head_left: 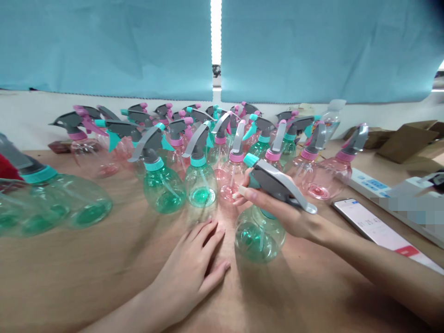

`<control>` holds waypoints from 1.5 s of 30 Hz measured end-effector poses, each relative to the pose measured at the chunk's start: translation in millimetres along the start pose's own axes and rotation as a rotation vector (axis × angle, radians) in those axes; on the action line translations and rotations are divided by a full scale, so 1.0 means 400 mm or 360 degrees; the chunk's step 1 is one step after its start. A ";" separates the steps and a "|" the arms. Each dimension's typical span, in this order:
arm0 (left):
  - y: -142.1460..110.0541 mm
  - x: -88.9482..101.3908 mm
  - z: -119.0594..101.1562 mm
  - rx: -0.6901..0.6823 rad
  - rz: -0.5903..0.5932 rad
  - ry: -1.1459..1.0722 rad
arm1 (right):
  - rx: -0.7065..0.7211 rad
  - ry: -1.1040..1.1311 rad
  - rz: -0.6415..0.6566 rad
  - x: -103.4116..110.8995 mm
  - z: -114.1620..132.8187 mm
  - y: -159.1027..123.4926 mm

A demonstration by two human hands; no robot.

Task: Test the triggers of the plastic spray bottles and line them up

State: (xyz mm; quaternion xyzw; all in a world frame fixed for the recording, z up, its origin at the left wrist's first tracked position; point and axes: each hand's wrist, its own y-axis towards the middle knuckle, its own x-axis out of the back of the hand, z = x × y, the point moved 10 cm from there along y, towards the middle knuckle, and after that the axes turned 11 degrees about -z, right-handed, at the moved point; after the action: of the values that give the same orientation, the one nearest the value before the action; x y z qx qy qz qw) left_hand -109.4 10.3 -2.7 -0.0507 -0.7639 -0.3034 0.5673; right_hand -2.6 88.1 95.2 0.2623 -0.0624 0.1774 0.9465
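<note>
My right hand [277,208] is wrapped round the neck of a green spray bottle [260,240], just under its grey trigger head with a teal nozzle. Part of the neck is hidden by the fingers. Flat on the wooden table [156,282] lies my left hand [197,259], fingers stretched forward and holding nothing. Just beyond it stand two green spray bottles [201,189] with teal collars. A pink spray bottle [232,180] is behind my right fingertips.
Many more pink and green spray bottles [92,155] crowd the back, with several green ones [90,199] at left. A phone [371,226], a power strip [373,182], a cardboard box [405,141] and a clear capped bottle [333,118] are at right. Blue cloth [104,46] hangs behind.
</note>
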 end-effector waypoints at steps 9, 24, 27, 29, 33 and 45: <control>0.004 0.009 -0.002 0.0005 -0.0039 -0.0043 | 0.0067 0.0078 -0.0005 0.001 0.016 0.003; 0.003 0.003 -0.002 -0.0013 -0.0033 -0.0009 | -0.0094 0.0135 0.0002 -0.010 -0.035 -0.003; 0.000 0.002 -0.001 -0.0008 -0.0034 -0.0014 | -0.0063 0.0119 -0.0026 -0.006 -0.033 -0.003; -0.001 0.002 -0.001 -0.0004 -0.0033 -0.0017 | -0.0058 0.0134 -0.0028 -0.006 -0.032 -0.003; 0.000 0.003 -0.003 -0.0008 -0.0028 -0.0001 | -0.0064 0.0162 -0.0024 -0.005 -0.031 -0.003; 0.000 0.000 0.001 -0.0009 -0.0038 0.0003 | -0.0012 0.0194 -0.0061 -0.003 -0.022 0.000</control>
State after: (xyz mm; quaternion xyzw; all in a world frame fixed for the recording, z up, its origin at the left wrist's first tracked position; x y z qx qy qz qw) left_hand -109.9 10.6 -2.9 -0.0429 -0.7630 -0.3123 0.5644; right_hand -3.5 92.2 87.3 0.2486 -0.0003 0.1748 0.9527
